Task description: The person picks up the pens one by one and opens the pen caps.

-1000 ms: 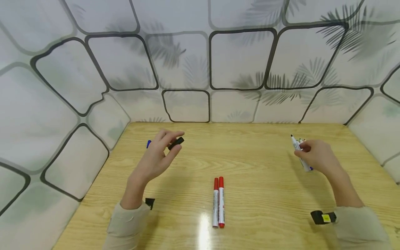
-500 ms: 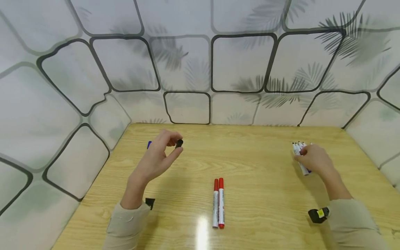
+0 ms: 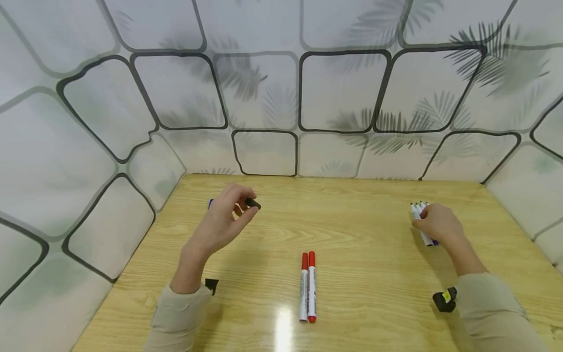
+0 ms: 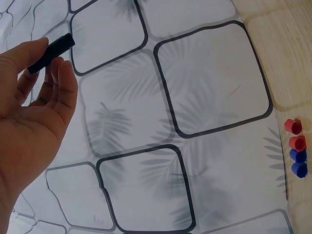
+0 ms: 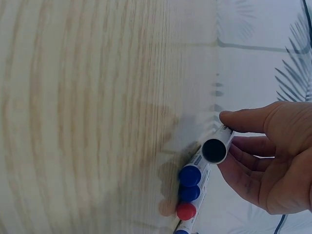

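Above the left part of the table my left hand [image 3: 215, 222] pinches a black marker cap [image 3: 252, 203] between thumb and fingers. The left wrist view shows the same cap [image 4: 51, 52] held up, tilted. At the right, my right hand [image 3: 440, 226] grips an uncapped white marker [image 3: 425, 238] at the left end of a row of uncapped markers. In the right wrist view the held marker [image 5: 213, 151] has a dark end facing the camera. Beside it lie markers with a blue end [image 5: 189, 176] and a red end [image 5: 186, 211]. My right hand hides part of the row.
Two capped red markers [image 3: 312, 288] lie side by side at the front middle. Red caps [image 4: 297, 143] and blue caps [image 4: 299, 169] stand in a line on the table, mostly hidden behind my left hand in the head view. A patterned wall [image 3: 330, 151] borders the table.
My right hand has lowered its marker from a raised tilt to the left end of the row. My left hand stays in place while the black cap has turned between its fingers.
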### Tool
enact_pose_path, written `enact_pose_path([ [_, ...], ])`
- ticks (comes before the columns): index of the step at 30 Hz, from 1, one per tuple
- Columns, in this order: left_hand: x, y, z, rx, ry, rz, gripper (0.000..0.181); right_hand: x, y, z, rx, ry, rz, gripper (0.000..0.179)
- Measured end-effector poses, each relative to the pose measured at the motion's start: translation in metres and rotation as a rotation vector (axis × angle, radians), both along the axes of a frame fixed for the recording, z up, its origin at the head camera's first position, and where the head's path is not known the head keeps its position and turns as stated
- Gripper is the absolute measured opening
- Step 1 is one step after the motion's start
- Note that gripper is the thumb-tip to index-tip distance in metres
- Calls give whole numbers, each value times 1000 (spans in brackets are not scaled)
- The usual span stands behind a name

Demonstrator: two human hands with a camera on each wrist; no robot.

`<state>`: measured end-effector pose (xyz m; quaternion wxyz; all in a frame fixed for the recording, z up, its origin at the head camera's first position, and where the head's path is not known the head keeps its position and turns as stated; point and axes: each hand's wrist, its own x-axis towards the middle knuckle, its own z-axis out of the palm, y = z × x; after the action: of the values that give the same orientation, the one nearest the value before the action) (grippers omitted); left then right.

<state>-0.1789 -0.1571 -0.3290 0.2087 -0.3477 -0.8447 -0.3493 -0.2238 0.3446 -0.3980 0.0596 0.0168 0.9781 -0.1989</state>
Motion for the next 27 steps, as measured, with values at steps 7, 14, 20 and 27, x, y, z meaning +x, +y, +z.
enact_pose_path([
  [7, 0, -2, 1, -34, -12, 38, 19, -3, -1, -4, 22, -44, -25, 29],
  [14, -2, -6, 0, -83, 3, 101, 18, -6, 0, -6, 54, -48, -40, 31],
  [20, -5, -9, -1, -134, 7, 139, 15, -7, 2, -9, 69, -28, -51, 26],
  [27, -8, -18, -5, -133, -119, 214, 15, -8, 3, -13, 80, -38, -62, 24],
])
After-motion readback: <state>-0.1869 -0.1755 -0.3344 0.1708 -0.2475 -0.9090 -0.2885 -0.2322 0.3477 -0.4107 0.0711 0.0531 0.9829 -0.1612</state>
